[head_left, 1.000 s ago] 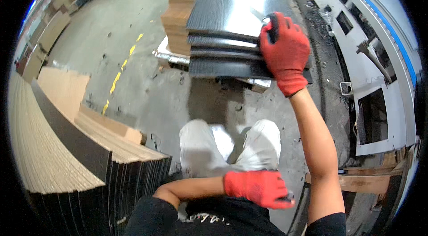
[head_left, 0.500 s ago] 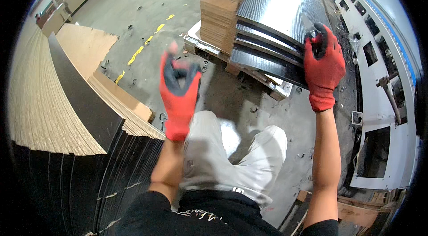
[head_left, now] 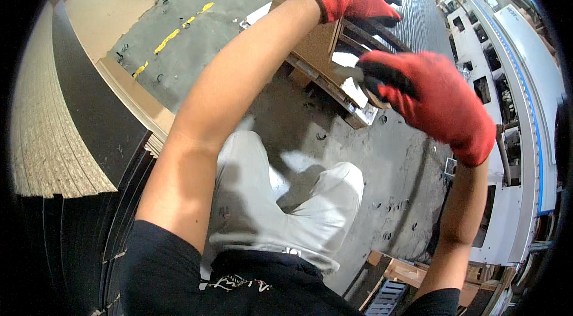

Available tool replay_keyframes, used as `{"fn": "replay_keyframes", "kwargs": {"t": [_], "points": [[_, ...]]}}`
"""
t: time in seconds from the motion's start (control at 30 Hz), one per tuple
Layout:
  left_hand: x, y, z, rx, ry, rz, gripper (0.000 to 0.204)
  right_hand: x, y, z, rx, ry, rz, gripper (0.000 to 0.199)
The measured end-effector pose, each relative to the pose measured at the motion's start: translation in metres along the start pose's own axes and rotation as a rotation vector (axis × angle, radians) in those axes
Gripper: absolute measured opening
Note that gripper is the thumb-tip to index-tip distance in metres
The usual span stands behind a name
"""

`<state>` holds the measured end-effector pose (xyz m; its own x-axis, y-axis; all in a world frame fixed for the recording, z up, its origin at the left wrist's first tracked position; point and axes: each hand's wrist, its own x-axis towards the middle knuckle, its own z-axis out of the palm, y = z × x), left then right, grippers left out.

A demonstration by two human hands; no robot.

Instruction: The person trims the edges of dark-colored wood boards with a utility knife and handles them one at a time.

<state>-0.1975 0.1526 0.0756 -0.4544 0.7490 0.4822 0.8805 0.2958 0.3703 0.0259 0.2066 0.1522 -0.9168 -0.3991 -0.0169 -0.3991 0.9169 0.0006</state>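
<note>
In the head view, the stacked black boards (head_left: 421,20) lie ahead of me, just beyond my hands, their long axis running away from me. My left hand (head_left: 361,1) is nearer, curved over their near end; I cannot tell whether that grip is clamped. My right hand (head_left: 427,98), closer to my body, has its grip closed on a blurred, thin grey piece (head_left: 347,71).
</note>
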Motion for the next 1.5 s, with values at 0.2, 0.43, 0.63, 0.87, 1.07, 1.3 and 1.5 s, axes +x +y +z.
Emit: {"fn": "replay_keyframes", "kwargs": {"t": [0.2, 0.43, 0.63, 0.87, 1.07, 1.3, 1.5], "points": [[0.009, -0.014, 0.010, -0.113, 0.009, 0.050, 0.068, 0.040, -0.003, -0.007, -0.350, -0.053, -0.192, 0.034], [-0.007, 0.000, -0.012, -0.186, -0.072, 0.007, 0.076, 0.054, -0.005, -0.007, -0.460, -0.214, -0.045, 0.032], [-0.007, 0.001, -0.014, -0.183, -0.102, 0.020, 0.076, 0.055, -0.012, -0.008, -0.433, -0.170, -0.084, 0.030], [-0.007, 0.002, -0.015, -0.132, -0.057, 0.065, 0.071, 0.052, -0.009, -0.008, -0.455, -0.224, -0.098, 0.031], [-0.004, -0.004, -0.013, -0.185, -0.069, 0.084, 0.060, 0.028, 0.017, -0.023, -0.096, -0.177, 0.008, 0.056], [-0.005, -0.004, 0.001, -0.094, 0.050, 0.069, 0.063, -0.083, -0.003, 0.034, 0.748, 0.200, 0.531, 0.070], [-0.005, -0.016, 0.009, -0.100, 0.112, 0.156, 0.053, -0.147, -0.034, 0.152, 1.726, 0.740, 0.618, 0.058]]}}
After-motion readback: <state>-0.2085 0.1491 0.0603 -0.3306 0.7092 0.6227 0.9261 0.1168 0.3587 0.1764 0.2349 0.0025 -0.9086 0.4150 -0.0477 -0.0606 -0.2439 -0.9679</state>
